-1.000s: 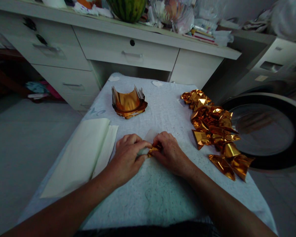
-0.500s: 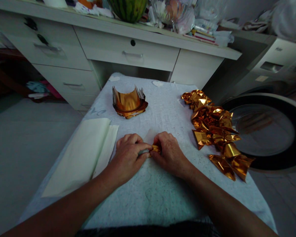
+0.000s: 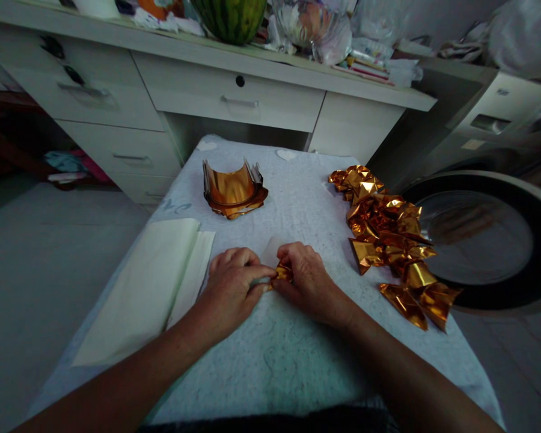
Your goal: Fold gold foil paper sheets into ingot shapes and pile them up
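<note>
We had a pale cloth [image 3: 324,367] over the table, a white desk [image 3: 189,90] at its far side and a washing machine [image 3: 500,114] at far right. Gold bundles [image 3: 379,225] lay along the right, paper [image 3: 139,288] on the left. Our forearms angled inward from the near side — left hand [image 3: 234,276] and right hand [image 3: 304,276] pinched a small piece of gold foil [image 3: 284,273] between them, mid-table.
</note>
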Demonstrator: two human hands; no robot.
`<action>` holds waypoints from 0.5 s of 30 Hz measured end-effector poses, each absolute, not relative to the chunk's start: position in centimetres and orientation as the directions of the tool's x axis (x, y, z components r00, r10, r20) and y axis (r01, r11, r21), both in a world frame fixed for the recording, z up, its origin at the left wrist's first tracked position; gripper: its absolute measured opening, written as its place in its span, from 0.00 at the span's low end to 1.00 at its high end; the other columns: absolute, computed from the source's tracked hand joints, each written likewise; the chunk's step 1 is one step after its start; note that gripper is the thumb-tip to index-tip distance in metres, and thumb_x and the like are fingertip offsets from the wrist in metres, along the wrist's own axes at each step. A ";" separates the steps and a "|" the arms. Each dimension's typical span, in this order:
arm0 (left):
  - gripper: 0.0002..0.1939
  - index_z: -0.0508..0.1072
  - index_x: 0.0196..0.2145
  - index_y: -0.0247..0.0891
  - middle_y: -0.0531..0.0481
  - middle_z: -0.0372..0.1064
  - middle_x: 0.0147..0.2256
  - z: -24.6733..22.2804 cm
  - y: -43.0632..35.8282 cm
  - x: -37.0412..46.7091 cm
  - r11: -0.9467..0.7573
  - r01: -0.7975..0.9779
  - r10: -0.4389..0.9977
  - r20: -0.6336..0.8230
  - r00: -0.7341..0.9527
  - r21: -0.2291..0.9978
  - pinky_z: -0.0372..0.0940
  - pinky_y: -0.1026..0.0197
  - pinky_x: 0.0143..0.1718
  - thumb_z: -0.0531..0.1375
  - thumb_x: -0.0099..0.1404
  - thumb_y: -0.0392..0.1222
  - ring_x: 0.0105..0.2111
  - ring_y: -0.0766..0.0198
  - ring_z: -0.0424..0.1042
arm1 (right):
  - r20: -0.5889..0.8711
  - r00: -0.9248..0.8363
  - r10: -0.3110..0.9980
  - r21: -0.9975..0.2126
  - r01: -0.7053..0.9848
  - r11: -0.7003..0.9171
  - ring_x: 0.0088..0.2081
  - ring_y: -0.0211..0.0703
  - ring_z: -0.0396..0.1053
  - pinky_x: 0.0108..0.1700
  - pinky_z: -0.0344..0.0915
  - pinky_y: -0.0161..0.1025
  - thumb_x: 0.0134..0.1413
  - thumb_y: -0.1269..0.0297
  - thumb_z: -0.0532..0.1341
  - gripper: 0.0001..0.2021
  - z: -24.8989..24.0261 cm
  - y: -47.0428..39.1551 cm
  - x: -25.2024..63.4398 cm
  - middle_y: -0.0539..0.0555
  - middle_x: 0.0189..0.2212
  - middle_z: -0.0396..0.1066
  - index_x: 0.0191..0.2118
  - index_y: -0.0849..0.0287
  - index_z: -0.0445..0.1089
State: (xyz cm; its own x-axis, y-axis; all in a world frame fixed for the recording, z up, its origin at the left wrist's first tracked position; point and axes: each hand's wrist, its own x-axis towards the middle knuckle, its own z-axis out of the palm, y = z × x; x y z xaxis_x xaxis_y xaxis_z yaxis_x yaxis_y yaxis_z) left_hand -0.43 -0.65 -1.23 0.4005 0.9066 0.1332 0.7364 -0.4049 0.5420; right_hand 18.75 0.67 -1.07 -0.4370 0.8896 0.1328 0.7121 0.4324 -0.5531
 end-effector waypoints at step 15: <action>0.16 0.78 0.42 0.54 0.52 0.67 0.37 -1.3 -0.7 -0.6 -0.415 0.752 0.902 0.120 0.415 0.512 0.56 0.49 0.47 0.62 0.60 0.34 0.43 0.56 0.64 | 0.045 -0.544 0.838 -0.671 0.605 0.429 0.44 0.45 0.62 0.50 0.58 0.47 0.50 0.82 0.55 0.29 0.1 1.2 20.0 0.53 0.42 0.65 0.56 0.52 0.53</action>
